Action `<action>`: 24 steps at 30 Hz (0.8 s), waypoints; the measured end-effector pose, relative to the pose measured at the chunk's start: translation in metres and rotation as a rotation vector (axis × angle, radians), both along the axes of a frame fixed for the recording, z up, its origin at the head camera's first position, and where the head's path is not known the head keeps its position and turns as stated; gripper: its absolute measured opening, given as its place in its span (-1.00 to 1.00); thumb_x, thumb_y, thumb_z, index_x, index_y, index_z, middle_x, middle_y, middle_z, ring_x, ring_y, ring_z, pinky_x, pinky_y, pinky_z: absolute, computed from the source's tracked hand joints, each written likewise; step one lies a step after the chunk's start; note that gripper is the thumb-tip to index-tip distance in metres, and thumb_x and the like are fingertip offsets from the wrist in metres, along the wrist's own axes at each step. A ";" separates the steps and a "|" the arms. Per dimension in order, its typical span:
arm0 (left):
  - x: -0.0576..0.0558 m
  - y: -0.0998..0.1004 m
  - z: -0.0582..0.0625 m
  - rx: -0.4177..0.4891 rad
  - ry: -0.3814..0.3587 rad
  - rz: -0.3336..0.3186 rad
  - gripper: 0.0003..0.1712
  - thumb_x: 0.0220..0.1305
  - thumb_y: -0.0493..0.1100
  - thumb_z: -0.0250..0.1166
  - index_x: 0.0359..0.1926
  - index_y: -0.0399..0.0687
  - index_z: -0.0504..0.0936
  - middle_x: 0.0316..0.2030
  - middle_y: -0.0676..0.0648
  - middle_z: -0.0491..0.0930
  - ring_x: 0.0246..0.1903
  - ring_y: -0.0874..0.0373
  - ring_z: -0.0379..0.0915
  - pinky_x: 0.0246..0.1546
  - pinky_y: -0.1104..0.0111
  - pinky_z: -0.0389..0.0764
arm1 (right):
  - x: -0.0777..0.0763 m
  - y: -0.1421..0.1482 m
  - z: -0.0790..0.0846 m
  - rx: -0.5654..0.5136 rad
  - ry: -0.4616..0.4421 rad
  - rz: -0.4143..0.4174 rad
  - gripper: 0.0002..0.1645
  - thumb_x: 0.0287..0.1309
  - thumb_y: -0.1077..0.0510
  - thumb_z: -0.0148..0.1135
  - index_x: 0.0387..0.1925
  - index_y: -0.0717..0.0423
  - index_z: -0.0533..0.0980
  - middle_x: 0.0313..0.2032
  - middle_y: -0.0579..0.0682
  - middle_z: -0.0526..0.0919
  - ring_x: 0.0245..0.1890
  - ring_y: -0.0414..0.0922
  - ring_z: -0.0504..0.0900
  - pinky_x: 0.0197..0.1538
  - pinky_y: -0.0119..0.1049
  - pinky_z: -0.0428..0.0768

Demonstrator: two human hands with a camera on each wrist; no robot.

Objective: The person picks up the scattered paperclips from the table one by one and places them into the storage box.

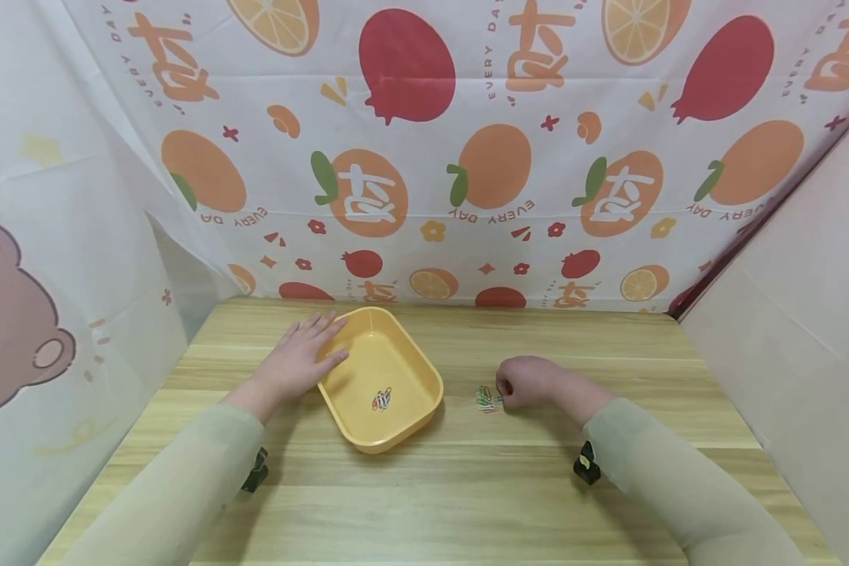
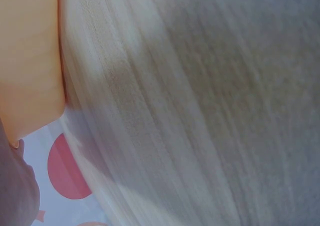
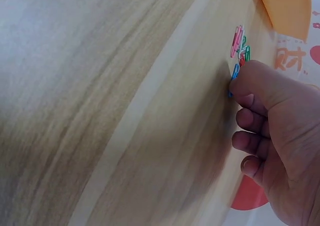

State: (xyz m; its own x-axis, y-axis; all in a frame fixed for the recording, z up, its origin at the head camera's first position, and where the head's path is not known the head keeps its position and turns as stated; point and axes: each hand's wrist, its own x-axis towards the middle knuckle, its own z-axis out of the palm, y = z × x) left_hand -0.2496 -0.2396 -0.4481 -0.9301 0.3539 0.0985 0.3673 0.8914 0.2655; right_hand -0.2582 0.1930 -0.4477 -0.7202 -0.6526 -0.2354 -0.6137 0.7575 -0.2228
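1. Blue paper clip (image 3: 233, 80): from my remote seat I see the right hand (image 3: 280, 116) pinching it between thumb and index finger, low over the wood, the other fingers curled in toward the palm.
2. Just beside that pinch I see a small pile of loose clips (image 1: 484, 398) on the tabletop; the right wrist view gives me pink, green, red and white among them.
3. To the left of that pile, and apart from it, I have the yellow tray (image 1: 368, 358), set at an angle, with a cluster of multicoloured clips (image 1: 381, 399) on its floor, toward the near end.
4. At the tray's left side, I see the left hand (image 1: 299, 358) with fingers extended and thumb apart, laid over the rim; my left wrist view catches only part of it.
5. Under all of this I see a wood-grain table (image 1: 396, 503), with a small black object near each pale sleeve (image 1: 177, 479).
6. Behind, I see a white cloth (image 1: 424, 236) printed with oranges and red fruit.
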 end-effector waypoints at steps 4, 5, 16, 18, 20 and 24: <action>0.000 0.000 0.001 -0.001 -0.003 0.000 -0.21 0.47 0.25 0.01 0.57 0.13 0.03 0.56 -0.11 -0.09 0.52 -0.21 -0.27 0.47 -0.14 -0.27 | -0.001 0.000 -0.004 -0.009 0.002 -0.001 -0.78 -0.12 0.22 0.28 -0.64 -0.11 0.42 -0.60 -0.24 0.42 -0.56 -0.28 0.35 -0.42 -0.35 0.40; 0.000 0.000 0.001 -0.002 -0.004 0.000 -0.21 0.47 0.25 0.01 0.57 0.13 0.03 0.56 -0.11 -0.09 0.52 -0.21 -0.27 0.47 -0.14 -0.26 | -0.001 0.001 -0.005 -0.009 0.005 -0.004 -0.78 -0.12 0.21 0.28 -0.64 -0.11 0.42 -0.60 -0.25 0.42 -0.56 -0.29 0.35 -0.42 -0.35 0.39; 0.000 0.000 0.001 -0.004 -0.002 0.000 -0.21 0.47 0.24 0.01 0.57 0.12 0.03 0.55 -0.12 -0.08 0.52 -0.22 -0.26 0.47 -0.16 -0.25 | 0.001 0.006 -0.011 -0.049 0.069 0.046 -0.76 -0.13 0.22 0.25 -0.65 -0.12 0.36 -0.60 -0.25 0.35 -0.58 -0.30 0.30 -0.45 -0.38 0.32; 0.000 0.000 0.001 -0.002 -0.003 0.000 -0.21 0.47 0.24 0.01 0.57 0.12 0.03 0.56 -0.12 -0.09 0.52 -0.21 -0.27 0.47 -0.15 -0.26 | 0.001 0.007 -0.011 -0.046 0.090 0.056 -0.74 -0.11 0.20 0.27 -0.65 -0.14 0.37 -0.59 -0.26 0.35 -0.57 -0.30 0.30 -0.44 -0.38 0.33; 0.000 0.000 0.000 0.001 -0.006 0.001 -0.21 0.47 0.25 0.01 0.57 0.12 0.03 0.56 -0.12 -0.09 0.52 -0.21 -0.27 0.47 -0.14 -0.28 | 0.002 0.008 -0.012 -0.050 0.119 0.080 -0.74 -0.09 0.19 0.28 -0.65 -0.15 0.37 -0.58 -0.27 0.35 -0.55 -0.30 0.31 -0.42 -0.38 0.34; 0.000 -0.001 0.000 0.005 -0.006 0.002 -0.20 0.47 0.25 0.02 0.57 0.12 0.04 0.55 -0.14 -0.08 0.52 -0.21 -0.28 0.47 -0.13 -0.30 | 0.004 0.011 -0.014 -0.083 0.169 0.120 -0.76 -0.01 0.18 0.30 -0.62 -0.15 0.43 -0.55 -0.27 0.37 -0.52 -0.29 0.33 -0.39 -0.37 0.39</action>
State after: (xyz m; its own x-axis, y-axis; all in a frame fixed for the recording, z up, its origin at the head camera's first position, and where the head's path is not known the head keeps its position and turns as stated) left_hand -0.2494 -0.2404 -0.4483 -0.9315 0.3513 0.0943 0.3636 0.8908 0.2726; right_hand -0.2546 0.2044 -0.4612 -0.6605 -0.7485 -0.0596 -0.7325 0.6597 -0.1677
